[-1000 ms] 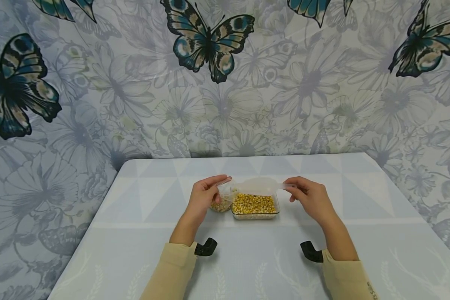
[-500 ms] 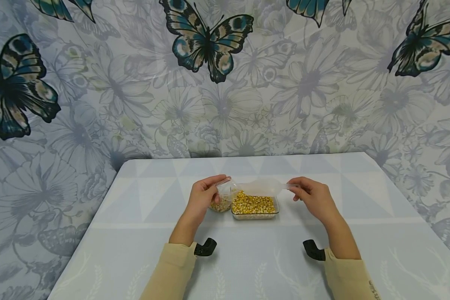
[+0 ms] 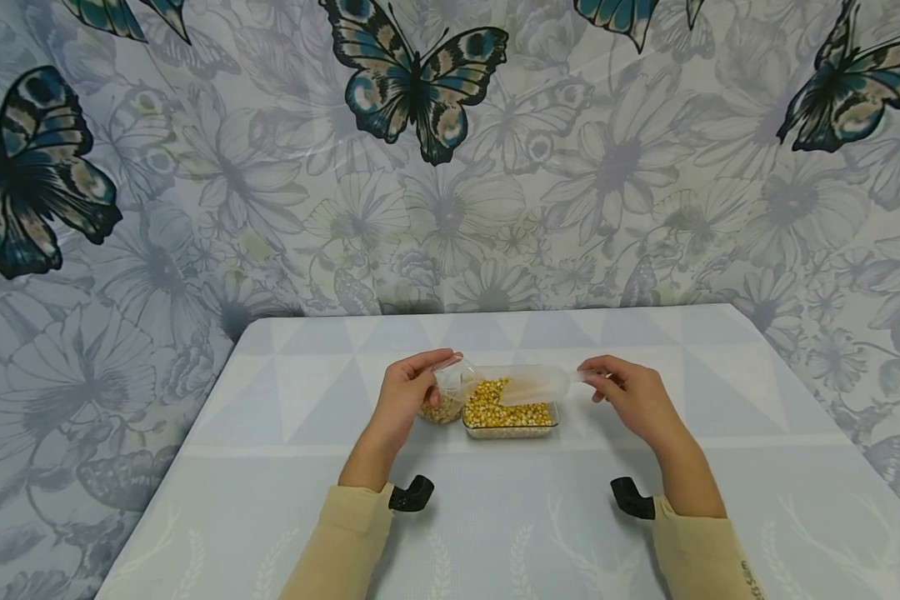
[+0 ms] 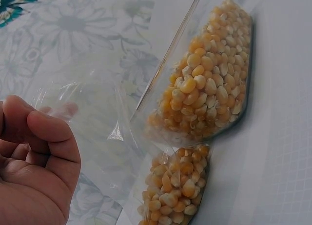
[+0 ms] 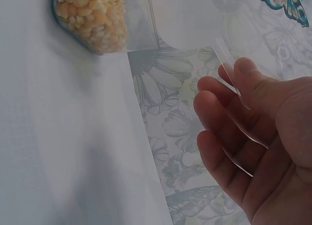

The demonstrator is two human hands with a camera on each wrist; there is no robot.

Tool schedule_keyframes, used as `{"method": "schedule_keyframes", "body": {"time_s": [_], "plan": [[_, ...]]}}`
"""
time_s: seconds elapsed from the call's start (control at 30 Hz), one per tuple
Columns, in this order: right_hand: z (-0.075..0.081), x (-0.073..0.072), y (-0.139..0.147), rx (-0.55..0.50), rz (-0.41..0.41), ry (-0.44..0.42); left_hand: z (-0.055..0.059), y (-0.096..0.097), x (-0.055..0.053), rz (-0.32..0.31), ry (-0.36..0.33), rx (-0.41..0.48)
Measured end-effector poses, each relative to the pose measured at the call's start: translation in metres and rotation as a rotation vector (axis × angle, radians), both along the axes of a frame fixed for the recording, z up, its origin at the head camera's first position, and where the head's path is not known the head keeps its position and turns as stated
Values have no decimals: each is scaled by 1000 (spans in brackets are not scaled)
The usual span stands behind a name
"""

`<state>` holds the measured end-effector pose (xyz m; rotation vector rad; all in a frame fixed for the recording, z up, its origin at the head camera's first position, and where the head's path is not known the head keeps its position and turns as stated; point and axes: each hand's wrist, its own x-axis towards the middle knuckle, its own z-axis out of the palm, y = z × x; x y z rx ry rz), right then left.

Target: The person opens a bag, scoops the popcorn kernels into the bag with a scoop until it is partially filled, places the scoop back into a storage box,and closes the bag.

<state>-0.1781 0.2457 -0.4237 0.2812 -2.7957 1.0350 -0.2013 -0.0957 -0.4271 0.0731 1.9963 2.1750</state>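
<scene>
A rectangular glass container (image 3: pixel 512 432) on the table holds yellow corn kernels (image 3: pixel 487 408). A translucent white plastic scoop (image 3: pixel 540 383) lies tilted over its right back part, hiding some kernels there. With thumb and fingers my right hand (image 3: pixel 626 396) pinches the scoop's thin clear handle (image 5: pixel 226 64), right of the container. On the left, my left hand (image 3: pixel 405 396) pinches the top of a clear plastic bag (image 3: pixel 456 375). Kernels fill the bag's bottom (image 4: pixel 173 191), which stands against the container's left side. Whether the scoop's edge touches the kernels I cannot tell.
The table (image 3: pixel 510 517) has a pale patterned cover, and its far edge meets a wall (image 3: pixel 465 233) with butterfly and flower prints. A black wrist mount (image 3: pixel 412 494) sticks out from the left sleeve, another black mount (image 3: pixel 632 497) from the right sleeve.
My right hand has shifted slightly right, and the scoop has come lower and nearer, now covering more of the kernels at the right. The left hand and bag have hardly moved.
</scene>
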Motion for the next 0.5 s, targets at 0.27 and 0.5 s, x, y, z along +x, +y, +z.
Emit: {"method": "schedule_keyframes", "body": {"time_s": [0.27, 0.5], "plan": [[4, 1, 2, 18, -18, 14, 0, 0, -1, 9, -6, -8], [7, 3, 2, 7, -7, 72, -1, 0, -1, 11, -7, -11]]}}
